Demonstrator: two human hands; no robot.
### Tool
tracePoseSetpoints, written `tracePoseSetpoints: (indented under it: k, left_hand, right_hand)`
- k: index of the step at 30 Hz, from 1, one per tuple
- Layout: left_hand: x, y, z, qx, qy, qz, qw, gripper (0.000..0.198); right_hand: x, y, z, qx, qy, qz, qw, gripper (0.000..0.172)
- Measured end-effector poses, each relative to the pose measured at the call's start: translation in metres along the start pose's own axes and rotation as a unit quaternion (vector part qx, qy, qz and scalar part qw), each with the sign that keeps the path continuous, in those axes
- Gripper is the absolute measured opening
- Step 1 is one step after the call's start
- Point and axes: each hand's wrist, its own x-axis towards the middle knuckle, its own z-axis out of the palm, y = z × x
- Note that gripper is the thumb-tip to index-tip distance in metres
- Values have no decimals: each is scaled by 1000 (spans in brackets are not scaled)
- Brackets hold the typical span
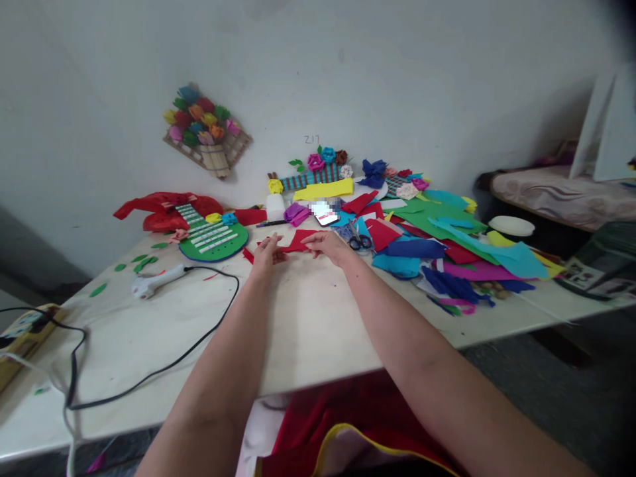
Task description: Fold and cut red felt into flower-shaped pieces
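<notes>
A piece of red crepe paper (297, 241) lies between my two hands near the middle of the table. At its left end, my left hand (268, 253) has its thumb and fingers closed on the paper. My right hand (328, 246) pinches the right side, fingertips bent over the edge. Beyond the paper rests a lit phone (325, 214), its screen partly blurred out. Scissors with dark handles (360, 242) lie just right of my right hand. A small red scrap (248, 255) sits beside my left hand.
Coloured paper sheets (447, 232) pile up on the right. On the left are a green guitar-shaped craft (213, 237), a white glue gun (158, 281) with a black cord (199, 340), and green paper leaves (146, 264). A power strip (30, 334) sits at the left edge.
</notes>
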Motion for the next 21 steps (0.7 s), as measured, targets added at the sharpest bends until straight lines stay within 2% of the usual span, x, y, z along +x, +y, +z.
tracePoseSetpoints:
  k: [2, 9, 13, 18, 21]
  left_hand:
    - [-1, 0, 0, 47, 9, 17, 999, 50]
    - [-6, 2, 4, 247, -78, 58, 964, 46]
    - [-8, 4, 5, 268, -117, 49, 955, 46]
    - [-10, 8, 8, 249, -116, 51, 960, 44]
    - [-11, 10, 9, 244, -101, 69, 962, 44]
  right_hand:
    - [0, 0, 0, 2, -23, -5, 1000, 13]
    - [1, 1, 2, -8, -65, -5, 998, 12]
    - [1, 3, 4, -5, -93, -10, 996, 12]
    - [0, 1, 3, 4, -86, 7, 996, 8]
    - [0, -2, 1, 38, -68, 43, 996, 22]
